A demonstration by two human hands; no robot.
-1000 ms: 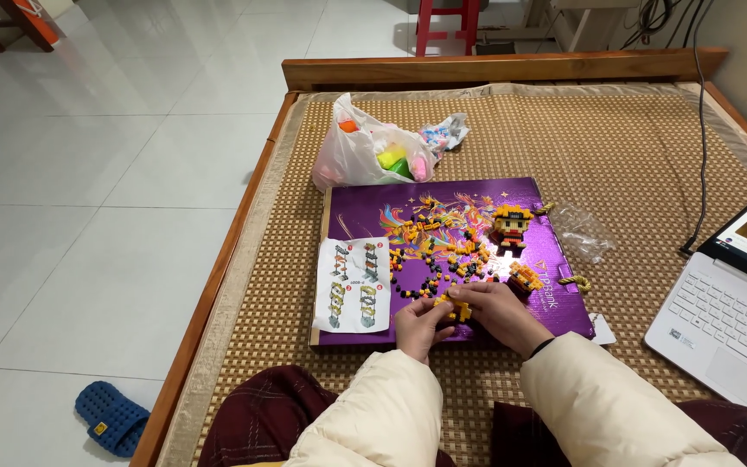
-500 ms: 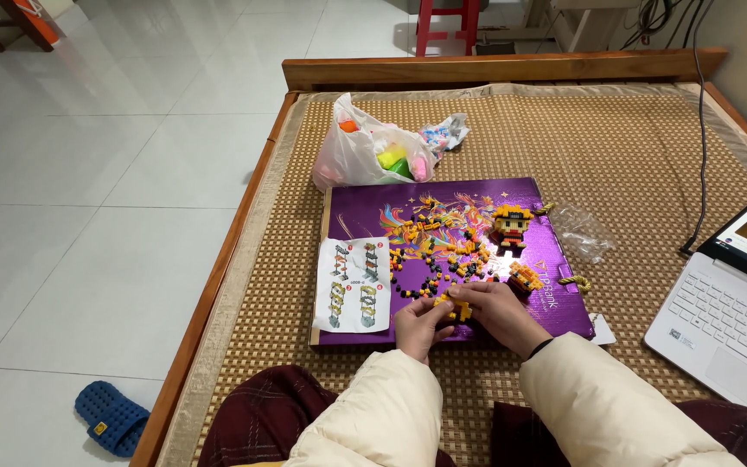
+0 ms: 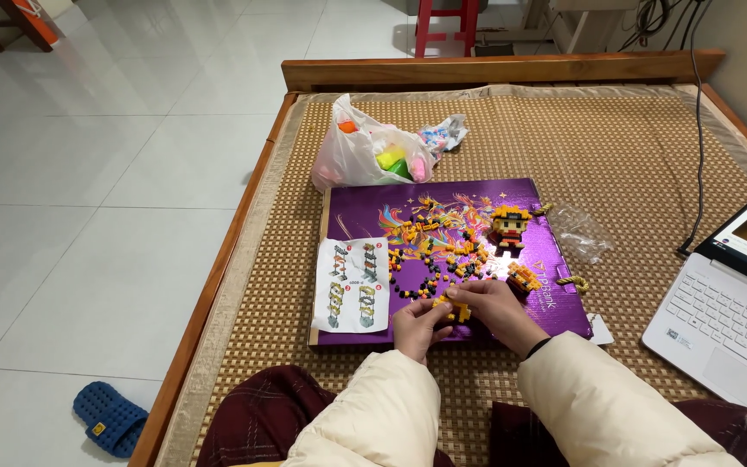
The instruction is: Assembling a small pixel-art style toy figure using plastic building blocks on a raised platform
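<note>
Head view. My left hand (image 3: 419, 324) and right hand (image 3: 493, 307) pinch a small yellow block piece (image 3: 453, 309) between them, at the near edge of the glossy purple board (image 3: 365, 216) on the woven bed mat (image 3: 633, 164). One blocky figure (image 3: 509, 225) stands finished; many loose bricks (image 3: 430, 251) remain scattered beside the paper instruction sheet (image 3: 352, 284).
</note>
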